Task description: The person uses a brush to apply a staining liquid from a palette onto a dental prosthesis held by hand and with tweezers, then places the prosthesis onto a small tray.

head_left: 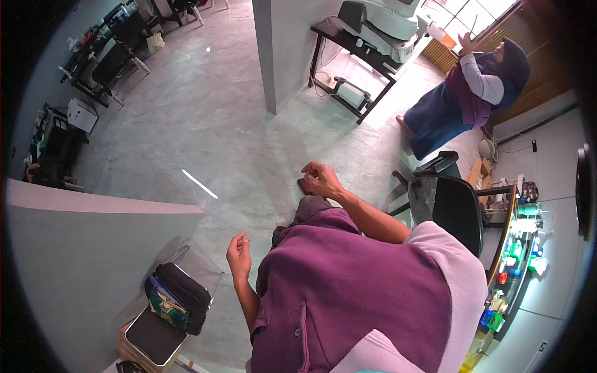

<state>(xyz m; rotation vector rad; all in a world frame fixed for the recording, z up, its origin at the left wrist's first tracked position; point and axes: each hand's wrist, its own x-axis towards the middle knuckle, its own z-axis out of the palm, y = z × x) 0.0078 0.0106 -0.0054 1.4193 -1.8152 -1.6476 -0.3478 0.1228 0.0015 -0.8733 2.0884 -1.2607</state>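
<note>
Black bag with a green-and-gold patterned front sits at the person's lower left, on a dark-topped stand with a pale rim; it is the thing nearest the left hand, yet apart from it. By its look it should be soft-sided and give under a squeeze, not slippery or fragile, though its weight depends on contents I cannot see; the upper edge seems the best place to take hold, as no handle shows clearly. The left fingers are loosely bent, grasping nothing visible. The right hand, held out in front of the body, likewise has relaxed, curled fingers with nothing seen in them; a black chair stands off to its right. Underfoot, the grey floor looks smooth and slightly glossy. A low partition with a pinkish top rises at left, and desks line the far left. Beyond a grey pillar, a dark table bears a large white machine. Near the bright window another person stands with hands raised.
</note>
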